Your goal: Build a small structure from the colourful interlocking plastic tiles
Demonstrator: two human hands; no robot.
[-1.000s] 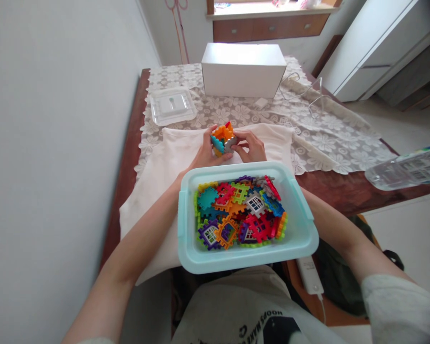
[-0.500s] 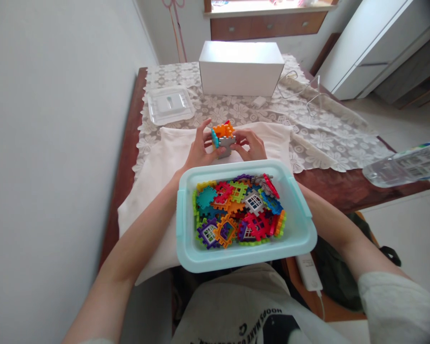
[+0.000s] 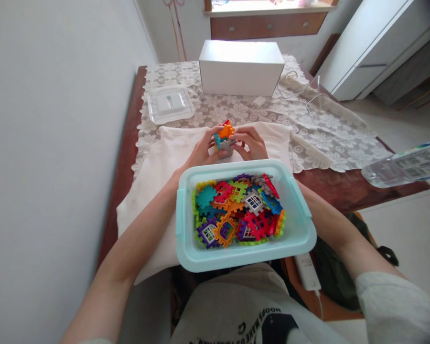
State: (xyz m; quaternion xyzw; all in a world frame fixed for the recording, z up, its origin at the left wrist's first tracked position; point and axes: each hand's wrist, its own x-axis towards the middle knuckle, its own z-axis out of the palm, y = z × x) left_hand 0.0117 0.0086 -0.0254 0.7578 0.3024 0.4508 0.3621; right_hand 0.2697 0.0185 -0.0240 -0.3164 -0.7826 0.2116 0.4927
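Between my hands, over the white cloth, is a small block structure point(image 3: 226, 147) of interlocking plastic panels: grey in front, teal on the left, orange behind, with a bit of red at the top. My left hand point(image 3: 205, 147) grips its left side, thumb on the grey panel and fingers over the teal side. My right hand point(image 3: 251, 143) pinches the right edge of the structure near the grey panel's upper corner. Closer to me stands a light teal bin point(image 3: 297, 234) with a heap of colourful interlocking panels point(image 3: 236, 210), some with window grids.
A white box point(image 3: 241, 76) stands at the back of the lace-covered table, with a clear plastic lid point(image 3: 170, 104) to its left. A white cloth point(image 3: 154, 210) lies under my arms. A clear bottle point(image 3: 404, 165) juts in at right; a wall borders the left.
My left index finger has come down from its raised position onto the structure's top. The structure is slightly turned, and my right fingers have shifted a little on its edge.
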